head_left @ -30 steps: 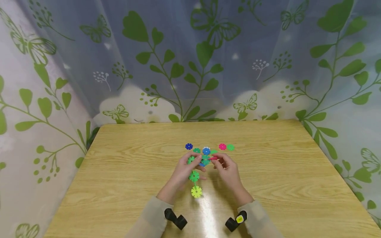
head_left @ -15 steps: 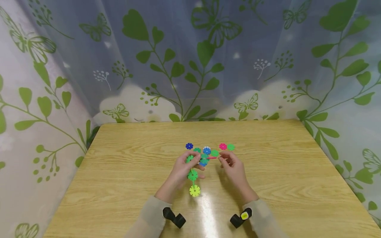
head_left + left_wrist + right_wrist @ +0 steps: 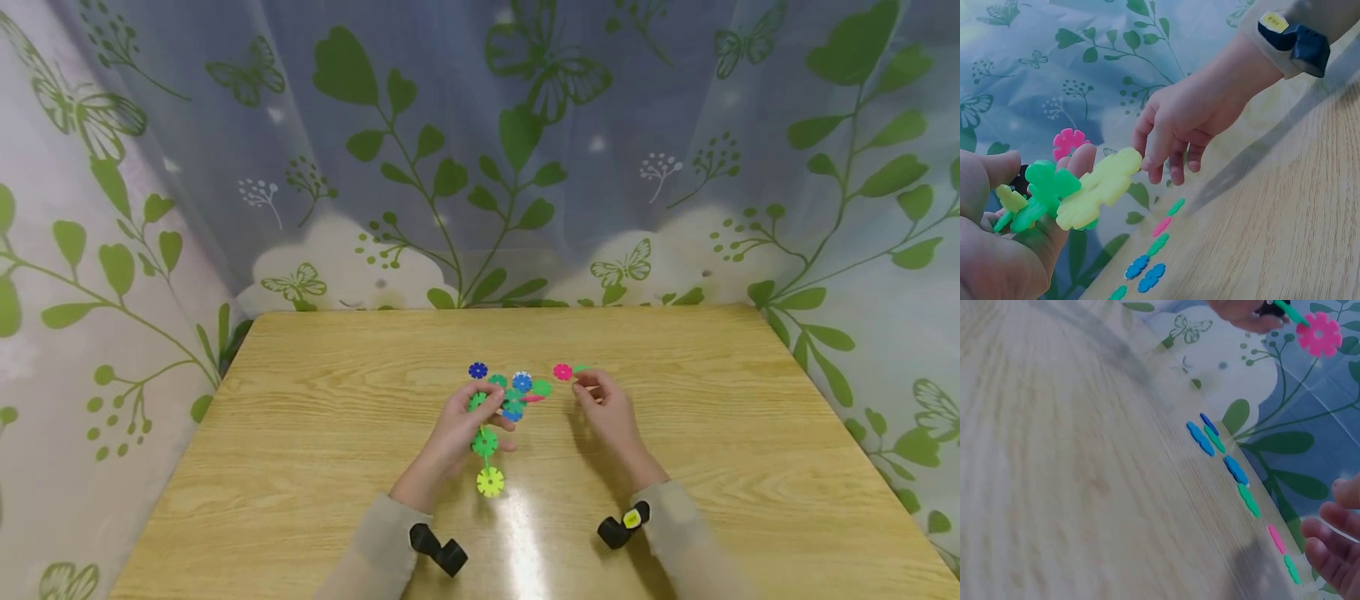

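Observation:
My left hand [image 3: 456, 421] pinches a linked chain of slotted plastic snowflake discs between thumb and fingers. A yellow disc [image 3: 491, 482] forms the chain's near end, joined to a green disc [image 3: 484, 442]; a pink disc [image 3: 1069, 142] stands at the far end. Part of the chain is hidden by the hand. My right hand [image 3: 609, 412] is apart from it, fingers loosely bent and holding nothing. Its fingertips overlap a loose green disc [image 3: 580, 369] in the head view; the right wrist view shows them above the table, beside that disc.
Loose discs lie in a rough row on the wooden table [image 3: 337, 433]: a dark blue disc [image 3: 477, 370], a blue disc [image 3: 522, 382] over a white one, a green disc [image 3: 542, 388] and a pink disc [image 3: 562, 372]. A leaf-patterned curtain [image 3: 420, 167] hangs behind the table.
My right hand has let go of the pink disc on the chain and moved right and away, toward the loose green disc. The left hand keeps its hold, nearly still.

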{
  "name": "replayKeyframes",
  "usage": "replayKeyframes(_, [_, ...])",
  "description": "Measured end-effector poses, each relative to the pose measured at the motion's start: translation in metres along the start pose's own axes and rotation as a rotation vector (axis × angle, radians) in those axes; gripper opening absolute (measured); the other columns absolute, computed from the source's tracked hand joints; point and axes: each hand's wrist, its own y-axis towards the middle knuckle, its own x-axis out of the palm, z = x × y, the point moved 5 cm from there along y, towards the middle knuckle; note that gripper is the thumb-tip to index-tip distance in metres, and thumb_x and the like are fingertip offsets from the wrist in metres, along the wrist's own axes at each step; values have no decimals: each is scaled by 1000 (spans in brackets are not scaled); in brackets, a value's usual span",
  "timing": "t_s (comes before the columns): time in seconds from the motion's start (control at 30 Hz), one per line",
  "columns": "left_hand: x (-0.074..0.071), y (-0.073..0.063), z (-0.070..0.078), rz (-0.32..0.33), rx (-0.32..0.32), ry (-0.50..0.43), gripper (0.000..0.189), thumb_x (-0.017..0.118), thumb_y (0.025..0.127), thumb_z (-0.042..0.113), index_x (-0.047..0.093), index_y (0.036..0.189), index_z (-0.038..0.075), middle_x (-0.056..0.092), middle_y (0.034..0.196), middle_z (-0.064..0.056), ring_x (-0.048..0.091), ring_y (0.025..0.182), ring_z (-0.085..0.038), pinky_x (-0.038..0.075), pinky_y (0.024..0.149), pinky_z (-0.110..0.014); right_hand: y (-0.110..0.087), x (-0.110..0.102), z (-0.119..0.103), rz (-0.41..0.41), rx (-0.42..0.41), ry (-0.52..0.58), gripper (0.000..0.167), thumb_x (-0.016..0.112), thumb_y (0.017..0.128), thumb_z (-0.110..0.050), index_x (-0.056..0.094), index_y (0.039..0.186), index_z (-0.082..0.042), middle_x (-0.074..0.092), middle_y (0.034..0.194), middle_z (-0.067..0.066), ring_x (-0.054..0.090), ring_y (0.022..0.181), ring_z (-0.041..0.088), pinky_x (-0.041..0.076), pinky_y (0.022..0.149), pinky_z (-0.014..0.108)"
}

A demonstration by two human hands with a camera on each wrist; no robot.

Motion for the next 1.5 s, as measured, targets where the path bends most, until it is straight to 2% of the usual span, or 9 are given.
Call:
replayKeyframes(0.2, [1, -1, 1, 4, 2, 9, 40, 60, 92, 27, 48, 116, -3, 55, 104, -13, 63, 76, -22, 57, 67, -49, 15, -7, 7, -45, 46, -94, 26, 60, 89, -5, 59, 114, 2, 57, 112, 18, 55, 82, 25, 50, 58, 21])
replayKeyframes(0.33, [1, -2, 1, -1, 8, 8, 39, 60, 91, 28, 49, 115, -1, 54, 103, -13, 63, 75, -21, 58, 66, -49, 24, -7, 16, -94, 62, -171, 34, 61, 89, -3, 54, 122, 1, 50, 120, 22, 54, 80, 28, 48, 54, 24])
replayKeyframes(0.47, [2, -2, 0, -20, 16, 3, 36, 60, 92, 29, 50, 113, 1, 54, 102, -13, 63, 74, -21, 58, 66, -49, 33, -4, 27, -153, 107, -247, 40, 62, 88, -5, 51, 126, 3, 47, 120, 26, 54, 86, 31, 52, 63, 32])
replayKeyframes(0.63, [2, -2, 0, -27, 23, 7, 35, 60, 92, 29, 50, 113, 2, 55, 103, -13, 63, 74, -20, 57, 67, -52, 44, 2, 30, -222, 156, -362, 44, 64, 88, -10, 50, 126, 7, 44, 120, 29, 49, 105, 40, 49, 85, 49])
replayKeyframes(0.83, [1, -2, -1, -20, 8, 22, 42, 59, 92, 30, 48, 116, -3, 53, 108, -16, 63, 74, -19, 57, 68, -51, 52, 6, 33, -247, 212, -482, 41, 65, 87, -14, 54, 121, 7, 45, 116, 28, 47, 104, 37, 48, 86, 47])
replayKeyframes(0.97, [2, -2, -2, -21, 3, 21, 46, 59, 92, 29, 46, 119, -5, 52, 109, -17, 63, 74, -20, 58, 67, -49, 52, 6, 35, -236, 251, -498, 36, 65, 87, -14, 57, 116, 6, 41, 114, 27, 50, 98, 34, 51, 81, 43])
replayKeyframes(1.17, [1, -1, -1, -15, 4, 12, 42, 60, 92, 29, 47, 118, -2, 53, 109, -16, 63, 74, -21, 57, 67, -51, 54, 6, 34, -244, 284, -498, 34, 66, 85, -12, 55, 110, 8, 41, 112, 27, 49, 95, 33, 50, 82, 43])
replayKeyframes(1.33, [1, -1, -2, -19, -5, 11, 48, 59, 92, 28, 43, 121, -7, 53, 108, -16, 63, 74, -20, 56, 69, -52, 53, 4, 33, -273, 287, -506, 36, 67, 84, -11, 53, 110, 10, 42, 115, 31, 46, 99, 36, 49, 82, 45])
replayKeyframes(1.5, [1, -2, -3, -14, -6, -6, 42, 59, 93, 25, 46, 118, -5, 53, 107, -15, 63, 74, -19, 57, 68, -50, 52, 3, 33, -280, 275, -490, 33, 69, 82, -9, 53, 104, 9, 46, 109, 28, 45, 95, 34, 48, 77, 42])
